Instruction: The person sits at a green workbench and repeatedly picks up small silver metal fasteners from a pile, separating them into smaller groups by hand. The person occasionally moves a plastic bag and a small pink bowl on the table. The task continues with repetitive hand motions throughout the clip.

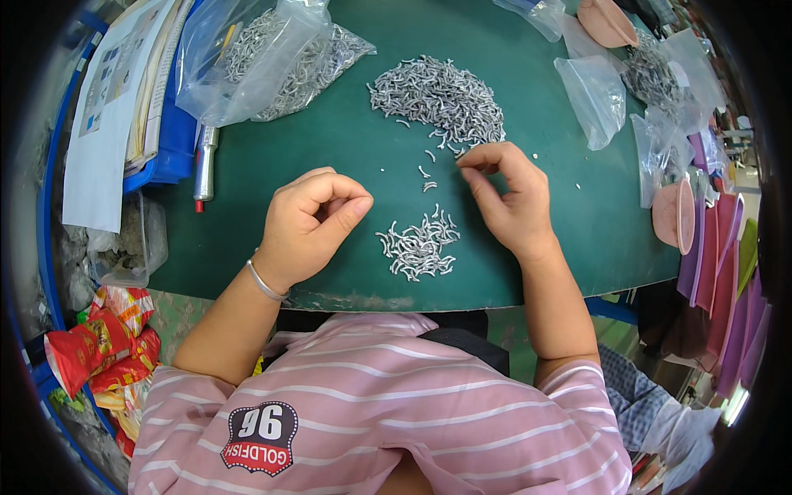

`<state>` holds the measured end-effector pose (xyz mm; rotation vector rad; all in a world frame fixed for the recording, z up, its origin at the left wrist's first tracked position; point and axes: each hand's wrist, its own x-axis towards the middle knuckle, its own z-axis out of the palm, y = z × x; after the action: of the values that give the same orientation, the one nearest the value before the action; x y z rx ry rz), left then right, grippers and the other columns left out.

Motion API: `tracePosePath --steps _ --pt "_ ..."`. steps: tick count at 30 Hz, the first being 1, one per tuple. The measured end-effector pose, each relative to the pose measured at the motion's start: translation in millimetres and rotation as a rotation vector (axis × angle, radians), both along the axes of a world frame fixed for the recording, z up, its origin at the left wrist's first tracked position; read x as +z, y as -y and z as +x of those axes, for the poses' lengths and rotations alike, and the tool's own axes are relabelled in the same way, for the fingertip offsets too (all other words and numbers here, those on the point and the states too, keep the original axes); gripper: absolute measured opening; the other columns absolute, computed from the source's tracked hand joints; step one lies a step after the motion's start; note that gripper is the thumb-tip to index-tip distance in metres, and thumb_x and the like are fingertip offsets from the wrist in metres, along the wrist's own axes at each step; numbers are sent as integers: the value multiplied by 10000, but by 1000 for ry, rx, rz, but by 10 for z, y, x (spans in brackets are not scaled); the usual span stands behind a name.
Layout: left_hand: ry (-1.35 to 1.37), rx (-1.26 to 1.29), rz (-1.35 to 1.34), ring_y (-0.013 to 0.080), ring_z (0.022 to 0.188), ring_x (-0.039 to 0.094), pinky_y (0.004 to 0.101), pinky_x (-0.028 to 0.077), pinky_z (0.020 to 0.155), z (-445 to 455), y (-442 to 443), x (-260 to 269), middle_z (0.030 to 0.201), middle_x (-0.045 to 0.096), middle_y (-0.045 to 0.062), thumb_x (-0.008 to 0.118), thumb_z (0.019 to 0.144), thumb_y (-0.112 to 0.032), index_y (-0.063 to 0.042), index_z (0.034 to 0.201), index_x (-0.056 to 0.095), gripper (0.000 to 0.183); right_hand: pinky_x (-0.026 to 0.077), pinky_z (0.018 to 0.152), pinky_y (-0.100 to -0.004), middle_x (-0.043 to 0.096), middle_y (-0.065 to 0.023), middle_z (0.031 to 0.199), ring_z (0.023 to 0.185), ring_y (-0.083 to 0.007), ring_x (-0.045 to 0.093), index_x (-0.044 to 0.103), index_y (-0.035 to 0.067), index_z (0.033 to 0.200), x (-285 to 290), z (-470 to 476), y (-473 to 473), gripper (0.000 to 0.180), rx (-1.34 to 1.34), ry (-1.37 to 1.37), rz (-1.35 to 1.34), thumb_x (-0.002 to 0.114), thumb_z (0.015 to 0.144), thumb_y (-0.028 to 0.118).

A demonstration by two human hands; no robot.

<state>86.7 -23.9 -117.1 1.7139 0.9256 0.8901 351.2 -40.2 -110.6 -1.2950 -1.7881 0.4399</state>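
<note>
My left hand (315,226) hovers over the green tabletop (247,247), thumb and index fingertip pressed together. Nothing shows between them; the other fingers are curled out of sight. Beside it, towards the front edge, lies a small heap of curved silvery metal pieces (421,247). My right hand (513,198) is at the lower right edge of a larger pile of the same pieces (439,99). Its thumb and index tips are close together, and whether a piece is between them is too small to tell. A few loose curved pieces (427,185) lie between the two heaps.
At back left are clear plastic bags of metal pieces (309,80), a blue bin (167,142) with papers and a silver, red-tipped tool (206,164). Along the right are plastic bags (594,99), a pink bowl (674,216) and another pink bowl (606,23).
</note>
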Motion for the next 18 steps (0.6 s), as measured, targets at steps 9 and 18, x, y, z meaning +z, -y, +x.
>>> tracePosePath --steps 9,18 --pt "-86 81 -35 78 592 469 242 392 550 122 -20 55 694 544 3 716 861 -89 -14 878 701 79 484 743 -399 641 -88 806 790 -293 604 623 61 873 -41 -148 27 200 120 117 45 724 723 -25" --pt "-174 -163 -72 41 665 510 224 431 593 592 -355 202 716 604 -25 699 918 -245 -11 914 697 233 537 697 -309 652 -96 879 790 -221 667 605 13 952 2 -201 58 201 102 -140 101 693 790 -67"
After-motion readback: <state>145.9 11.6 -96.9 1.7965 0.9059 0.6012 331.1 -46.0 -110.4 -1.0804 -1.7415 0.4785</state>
